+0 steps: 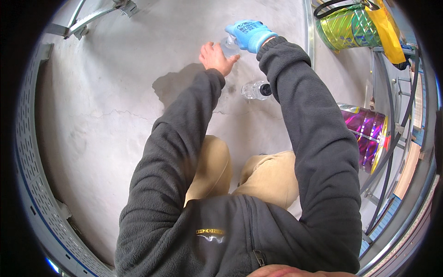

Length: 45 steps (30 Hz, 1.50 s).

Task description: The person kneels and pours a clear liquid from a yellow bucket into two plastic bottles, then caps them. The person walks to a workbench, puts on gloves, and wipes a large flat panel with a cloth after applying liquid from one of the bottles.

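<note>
A clear plastic bottle (pixel 228 46) is between my two hands, over the pale grey floor. My right hand (pixel 251 36), in a light blue glove with dark print, closes around its far end. Bare and ungloved, my left hand (pixel 216 58) is right beside the bottle with fingers and thumb spread; whether it touches the plastic I cannot tell. Nearer to me, a second clear bottle (pixel 252 90) with a black cap lies on its side, close to my right sleeve.
A green shiny bucket (pixel 346 28) with a yellow cloth-like piece (pixel 386 34) stands at the far right. Below it is a purple shiny bucket (pixel 364 134). Dark cables (pixel 392 147) and metal frames line the right side. A perforated metal rail (pixel 28 157) curves along the left.
</note>
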Each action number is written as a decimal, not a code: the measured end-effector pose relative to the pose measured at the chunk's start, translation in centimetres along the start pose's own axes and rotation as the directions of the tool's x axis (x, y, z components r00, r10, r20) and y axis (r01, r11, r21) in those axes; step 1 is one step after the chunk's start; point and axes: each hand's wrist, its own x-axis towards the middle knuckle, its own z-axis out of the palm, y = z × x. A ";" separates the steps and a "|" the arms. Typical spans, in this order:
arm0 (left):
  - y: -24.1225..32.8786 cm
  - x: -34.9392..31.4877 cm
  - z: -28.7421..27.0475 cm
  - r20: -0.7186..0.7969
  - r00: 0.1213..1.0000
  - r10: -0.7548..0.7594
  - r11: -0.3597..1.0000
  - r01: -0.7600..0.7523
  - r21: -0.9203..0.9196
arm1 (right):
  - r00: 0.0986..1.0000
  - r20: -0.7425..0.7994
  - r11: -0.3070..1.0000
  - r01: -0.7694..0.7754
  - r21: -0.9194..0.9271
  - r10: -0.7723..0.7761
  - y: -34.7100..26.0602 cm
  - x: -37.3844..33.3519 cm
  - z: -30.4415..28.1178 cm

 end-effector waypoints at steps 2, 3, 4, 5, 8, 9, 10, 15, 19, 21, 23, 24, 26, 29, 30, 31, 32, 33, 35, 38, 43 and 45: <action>-0.1 0.0 0.0 0.018 1.000 -0.024 1.000 0.024 0.017 | 0.999 0.045 1.000 0.021 -0.017 -0.020 -0.2 0.3 0.1; -0.1 0.0 -0.1 -0.003 1.000 -0.014 1.000 0.014 0.013 | 0.997 0.071 0.999 0.032 -0.017 -0.030 -0.3 0.5 0.2; -0.2 0.1 -0.1 0.008 1.000 -0.017 1.000 0.017 0.010 | 0.998 0.066 1.000 0.023 -0.017 -0.022 -0.3 0.6 0.3; -0.2 0.1 -0.2 0.019 1.000 -0.021 1.000 0.021 0.007 | 0.998 0.065 1.000 0.023 -0.008 -0.022 -0.3 0.6 0.4; 0.0 0.3 -0.2 0.030 0.999 -0.029 1.000 0.029 0.004 | 0.998 0.054 0.999 0.028 0.029 -0.029 -0.3 0.8 0.6; 0.1 0.4 -0.1 0.020 0.999 -0.029 1.000 0.029 -0.004 | 0.997 0.073 1.000 -0.006 0.019 0.005 -0.4 0.9 0.6; 0.2 0.5 -0.1 0.019 0.999 -0.033 0.999 0.033 -0.007 | 0.997 0.075 1.000 -0.008 0.014 0.007 -0.5 1.1 0.6; 0.5 0.9 -0.3 0.022 0.999 -0.040 0.999 0.040 -0.014 | 0.970 0.166 0.984 -0.178 -0.004 0.177 -1.7 1.9 0.4; 0.7 0.9 -0.4 0.023 0.999 -0.037 0.999 0.037 -0.011 | 0.968 0.127 0.974 -0.222 0.037 0.215 -2.1 1.9 0.6; 0.8 0.8 -0.3 0.017 0.999 -0.035 0.999 0.036 -0.011 | 0.965 0.129 0.968 -0.238 0.080 0.227 -2.0 1.8 0.9; 0.8 0.8 -0.1 0.025 0.999 -0.035 0.999 0.035 -0.020 | 0.965 0.141 0.967 -0.235 0.097 0.221 -1.6 1.7 1.1; 0.8 0.8 0.0 0.009 1.000 -0.023 1.000 0.023 -0.011 | 0.967 0.139 0.968 -0.227 0.109 0.212 -1.5 1.7 1.2; 0.8 0.7 0.3 -0.005 1.000 -0.008 1.000 0.008 -0.005 | 0.986 0.069 0.981 -0.157 0.111 0.150 -1.2 1.6 1.4; 0.5 0.6 0.8 -0.008 1.000 -0.015 1.000 0.015 -0.003 | 0.993 0.071 0.991 -0.102 0.090 0.096 -0.9 1.6 1.4; 0.5 0.6 0.9 -0.050 0.999 0.002 1.000 -0.002 0.006 | 0.992 0.092 0.992 -0.095 0.080 0.087 -0.8 1.5 1.3; 0.4 0.5 1.0 -0.087 0.996 0.016 1.000 -0.015 0.018 | 0.994 0.095 0.995 -0.060 0.080 0.053 -0.7 1.3 1.1; 0.4 0.5 1.1 -0.081 0.997 0.013 1.000 -0.010 0.028 | 0.995 0.097 0.997 -0.025 0.079 0.018 -0.5 1.1 1.0; 0.4 0.5 1.1 -0.109 0.994 0.021 0.999 -0.018 0.029 | 0.997 0.073 0.996 0.019 0.087 -0.026 -0.4 1.0 0.8; 0.4 0.7 1.0 -0.059 0.998 -0.008 1.000 0.010 0.028 | 0.998 0.020 0.991 0.051 0.125 -0.054 -0.2 0.5 0.6; 0.5 1.1 0.8 0.028 0.999 -0.034 0.999 0.034 -0.018 | 0.999 0.012 0.991 0.049 0.125 -0.051 0.0 0.4 0.5; 0.7 1.8 0.6 0.037 0.999 -0.018 0.993 0.022 -0.117 | 0.992 0.126 1.000 -0.013 -0.001 0.013 -0.4 1.5 0.8; 0.7 1.9 0.6 0.047 0.999 -0.025 0.993 0.030 -0.113 | 0.990 0.143 1.000 -0.018 -0.021 0.021 -0.7 1.9 0.7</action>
